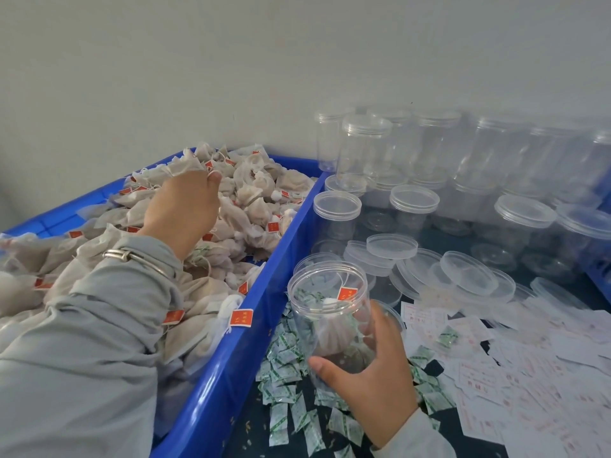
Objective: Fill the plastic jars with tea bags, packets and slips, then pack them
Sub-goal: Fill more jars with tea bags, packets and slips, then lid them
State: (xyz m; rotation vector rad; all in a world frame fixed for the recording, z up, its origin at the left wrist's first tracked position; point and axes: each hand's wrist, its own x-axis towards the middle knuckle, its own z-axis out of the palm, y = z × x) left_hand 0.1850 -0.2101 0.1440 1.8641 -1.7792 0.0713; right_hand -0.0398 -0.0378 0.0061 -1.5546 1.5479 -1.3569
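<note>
Reaching into the blue bin (pixel 231 365) at far left, the left hand (pixel 185 209) lies palm-down on the heaped tea bags (pixel 261 206), fingers curled into the pile; whether it has one pinched cannot be told. Green-printed packets (pixel 284 355) lie scattered on the desk (pixel 251 421) beside the bin. The right hand (pixel 367 375) grips one open jar (pixel 330 312), tilted, holding a few tea bags: clear plastic, lidless, barely filled. Loose lids (pixel 469 272) and many empty jars (pixel 363 150) stand behind. Slips (pixel 535 365) lie at right. Judged early: filling and packing remain.
</note>
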